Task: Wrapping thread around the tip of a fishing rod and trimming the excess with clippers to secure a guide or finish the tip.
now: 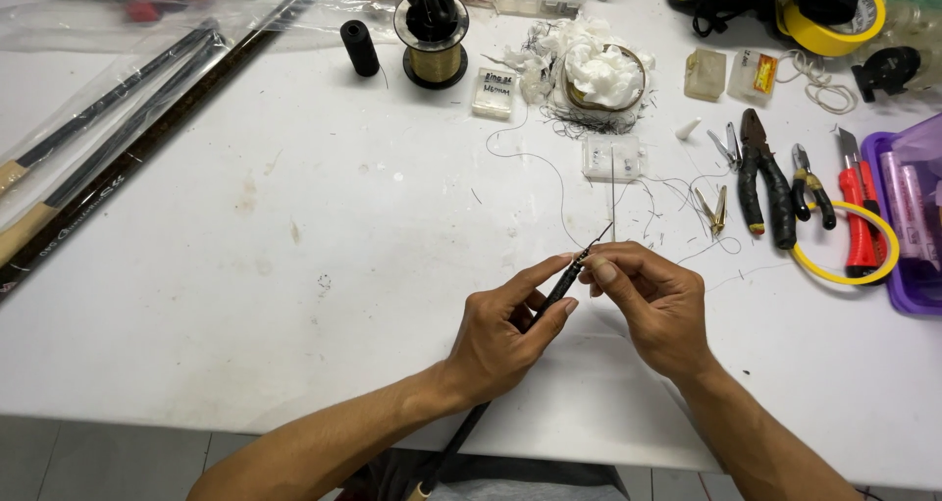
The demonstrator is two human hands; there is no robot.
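My left hand [505, 339] grips a thin black rod [561, 290] near its narrow tip, over the front of the white table [294, 265]. The rod runs down past my left wrist and off the table's front edge. My right hand [653, 305] pinches the rod's tip with thumb and forefinger. A fine dark thread [549, 172] leads from the tip up toward the back of the table.
Black pliers [765, 177], small cutters [812, 187], a red knife [856, 216] and a yellow ring lie at the right. Behind are a gold thread spool [434, 59], a black spool [359, 48], white wadding [589, 64] and small clear boxes. Long dark rods in plastic [108, 138] lie at left.
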